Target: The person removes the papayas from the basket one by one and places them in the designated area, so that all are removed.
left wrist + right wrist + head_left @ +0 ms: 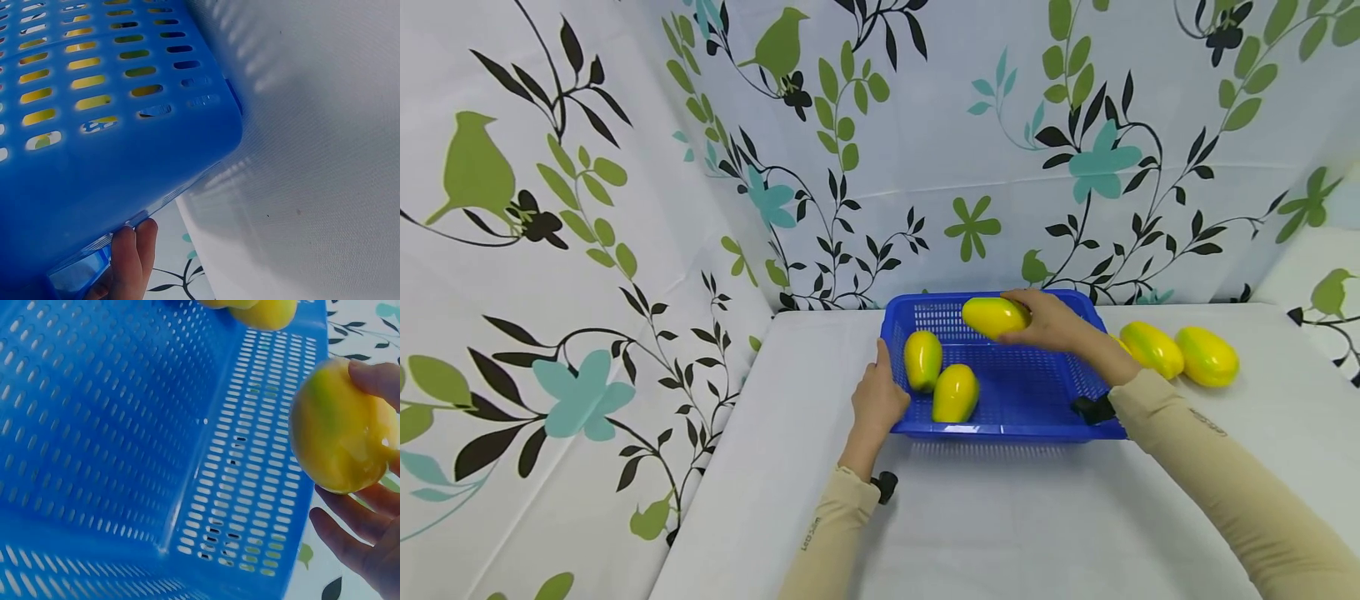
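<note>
A blue plastic basket (1009, 431) with slotted walls stands on the white table. My left hand (878, 395) grips its left rim; in the left wrist view the fingers (128, 259) curl at the edge and the thumb is hidden. Over the back part of the basket, my right hand (1048, 322) holds a yellow mango (992, 317) with a greenish patch, thumb on one side and fingers on the other. Two more mangoes, one behind (922, 360) and one in front (956, 393), lie inside at the basket's left end.
Right of the basket, a mango (1152, 350) and another mango (1207, 357) lie side by side on the table (1000, 517), with a third partly hidden behind the right forearm. A patterned cloth (917, 208) with leaves and birds hangs behind and along the left.
</note>
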`<state>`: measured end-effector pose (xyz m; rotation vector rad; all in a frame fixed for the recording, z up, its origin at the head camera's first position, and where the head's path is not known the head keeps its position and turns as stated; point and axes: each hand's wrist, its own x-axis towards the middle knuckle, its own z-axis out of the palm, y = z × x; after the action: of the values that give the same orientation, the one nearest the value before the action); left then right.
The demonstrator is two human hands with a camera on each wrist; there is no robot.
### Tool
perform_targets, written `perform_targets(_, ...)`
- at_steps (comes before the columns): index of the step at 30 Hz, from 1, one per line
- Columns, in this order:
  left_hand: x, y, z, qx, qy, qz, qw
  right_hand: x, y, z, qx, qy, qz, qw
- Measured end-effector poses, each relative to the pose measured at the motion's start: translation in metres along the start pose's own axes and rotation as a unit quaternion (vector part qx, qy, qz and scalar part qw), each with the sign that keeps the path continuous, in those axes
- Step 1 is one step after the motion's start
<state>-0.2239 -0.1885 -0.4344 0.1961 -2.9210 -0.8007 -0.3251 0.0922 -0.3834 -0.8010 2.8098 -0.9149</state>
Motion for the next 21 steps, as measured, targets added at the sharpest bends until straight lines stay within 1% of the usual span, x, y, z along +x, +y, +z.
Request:
perform_targets(6, -0.001, 0.001, 0.000, -0.007, 0.003, 0.003, 1.0000, -0.011, 0.006, -0.014, -0.007, 0.026, -0.012, 0.9996)
perform_targets(10, 0.000, 0.003, 0.000, -0.009, 0.005, -0.001, 0.9999, -0.017, 0.008, -0.020, -0.008, 0.044, -0.017, 0.9988)
perform_targets(15, 0.001, 0.004, 0.001, -0.007, 0.005, -0.001, 1.0000, -0.028, 0.011, -0.027, -0.014, 0.056, -0.009, 0.9983)
perform_targets(19, 0.002, 0.006, 0.000, -0.007, 0.004, -0.003, 1.0000, -0.040, 0.012, -0.036, -0.008, 0.062, -0.007, 0.9981)
perform_targets(21, 0.002, 0.007, 0.000, -0.008, 0.003, -0.004, 1.0000, -0.046, 0.014, -0.040, -0.004, 0.065, 0.001, 0.9979)
